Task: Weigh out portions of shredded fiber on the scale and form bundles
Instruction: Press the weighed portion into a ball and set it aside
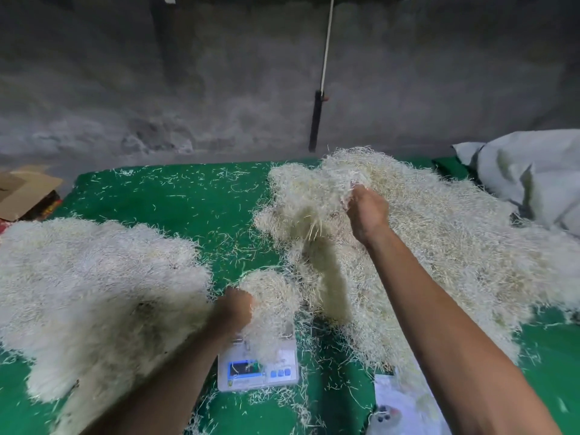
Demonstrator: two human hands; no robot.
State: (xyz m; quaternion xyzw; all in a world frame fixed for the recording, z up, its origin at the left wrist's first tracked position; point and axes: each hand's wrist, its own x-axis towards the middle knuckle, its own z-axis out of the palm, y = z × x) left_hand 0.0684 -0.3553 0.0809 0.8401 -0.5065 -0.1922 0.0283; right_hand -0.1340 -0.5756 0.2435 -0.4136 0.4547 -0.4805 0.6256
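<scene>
At nine o'clock, a cardboard box [23, 191] sits at the far left edge, by the gray wall [219, 89]. Below it, from nine to seven o'clock, a big fluffy pile of pale fiber [94, 287] lies on the green tabletop [188, 199].

Near six o'clock is the small white scale [259, 365], with a blue-rimmed screen at its front. A small mound of fiber [273, 296] sits on top of the scale. The left hand [235, 309] rests against the left side of this mound. Its fingers are curled into the fiber and seem to hold some of it.

At one o'clock, the right hand [365, 211] is raised above the tabletop. Its fingers are closed tight around a clump of fiber [317, 196]. Loose strands hang and fall from this clump in a blurry stream, down toward the right of the scale.

From one to four o'clock, the biggest heap of fiber [455, 246] spreads under the right arm.

At five o'clock, a white sheet [405, 403] lies on the tabletop, partly under the fiber.

At two o'clock, a pale gray sack [527, 177] lies at the far right edge.

At twelve o'clock, a white cord [326, 45] hangs down the wall to a dark stick [314, 127].
</scene>
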